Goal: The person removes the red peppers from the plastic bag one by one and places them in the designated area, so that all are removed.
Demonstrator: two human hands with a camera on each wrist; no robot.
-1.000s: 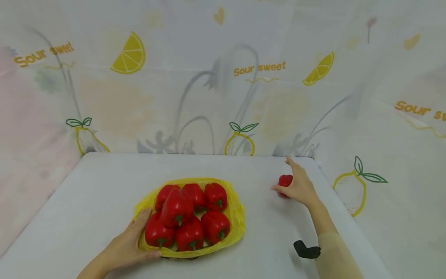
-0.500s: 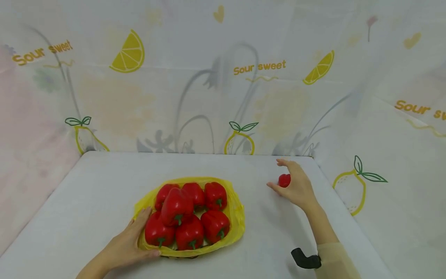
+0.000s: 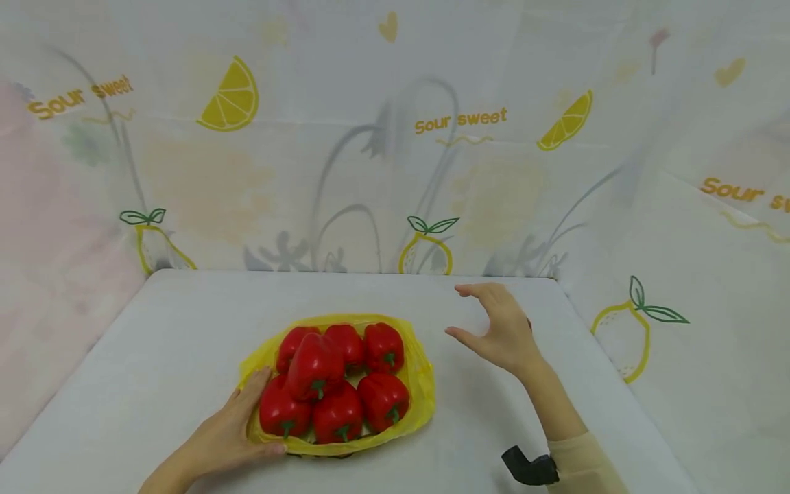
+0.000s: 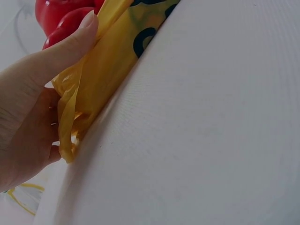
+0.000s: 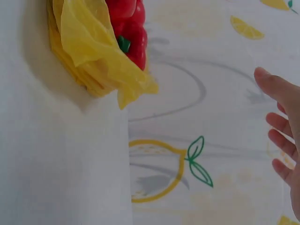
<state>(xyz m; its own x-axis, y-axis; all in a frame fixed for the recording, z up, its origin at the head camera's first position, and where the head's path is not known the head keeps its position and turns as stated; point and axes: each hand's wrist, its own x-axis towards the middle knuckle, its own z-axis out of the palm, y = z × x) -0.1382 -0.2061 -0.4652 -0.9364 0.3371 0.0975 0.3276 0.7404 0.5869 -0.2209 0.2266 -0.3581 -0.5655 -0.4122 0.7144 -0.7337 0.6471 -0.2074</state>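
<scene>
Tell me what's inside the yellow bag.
Inside the yellow bag seven red peppers show, one resting on top of others. Most of the bottom beneath them is covered, so anything lying there cannot be seen.

A makeshift booth: white table (image 3: pixel 179 343) walled in by cloth (image 3: pixel 345 175) (lemon-printed)

Forward-down head view, close wrist views, yellow bag (image 3: pixel 422 391) common

Red object (image 3: pixel 529 324) mostly hidden behind right hand (image 3: pixel 498 331); yellow bag (image 4: pixel 107 63) cropped in left wrist view.
</scene>
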